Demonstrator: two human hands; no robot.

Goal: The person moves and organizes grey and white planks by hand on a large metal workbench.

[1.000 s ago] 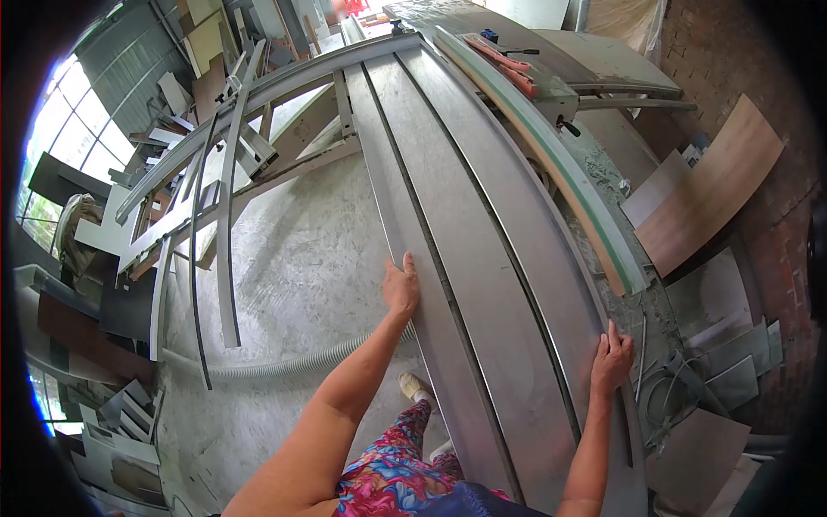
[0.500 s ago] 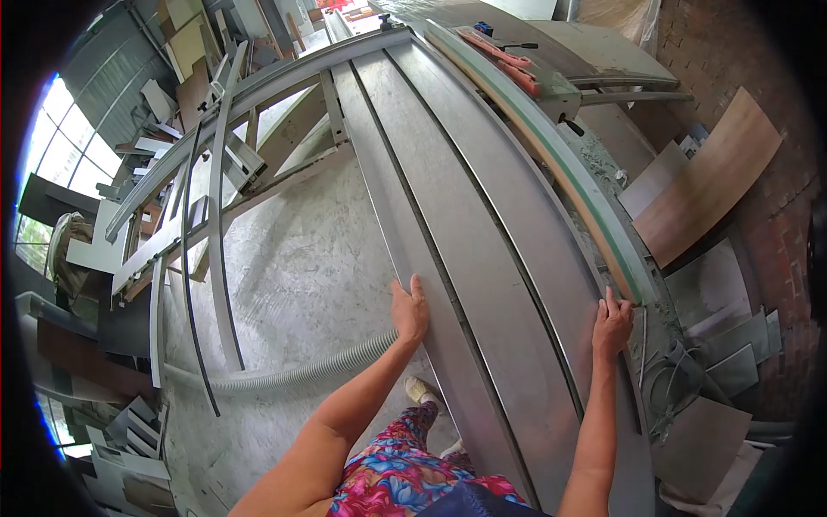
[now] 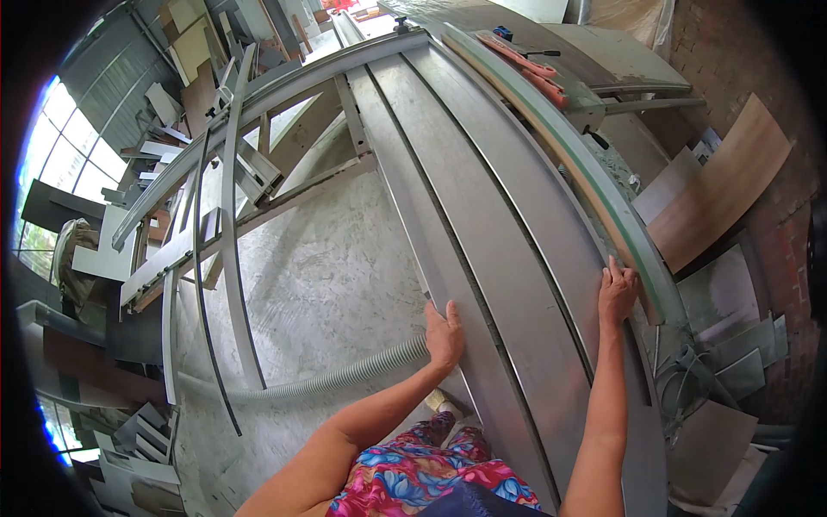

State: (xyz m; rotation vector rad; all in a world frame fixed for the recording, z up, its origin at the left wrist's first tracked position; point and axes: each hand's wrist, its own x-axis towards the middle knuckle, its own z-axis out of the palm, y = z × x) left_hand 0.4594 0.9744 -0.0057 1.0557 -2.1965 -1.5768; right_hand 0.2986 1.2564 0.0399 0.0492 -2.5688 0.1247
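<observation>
A long metal sliding table (image 3: pixel 491 224) with dark lengthwise grooves runs from the top centre down past my body. My left hand (image 3: pixel 444 334) rests on its left edge, thumb and fingers apart, palm over the rim. At the right edge, my right hand (image 3: pixel 618 291) lies on the metal with its fingers bent over the rim, beside the wooden strip (image 3: pixel 620 228) and green-edged rail. Neither hand has a loose object in it.
A metal side frame (image 3: pixel 293 195) with long bars stands at the left. A ridged hose (image 3: pixel 345 374) crosses the floor. Orange push handles (image 3: pixel 541 84) lie on the machine at the upper right. Board offcuts (image 3: pixel 732 185) lean by the brick wall.
The sliding table and side frame appear shifted slightly right and down in view. My left hand sits lower and farther right; my right hand still touches the right edge.
</observation>
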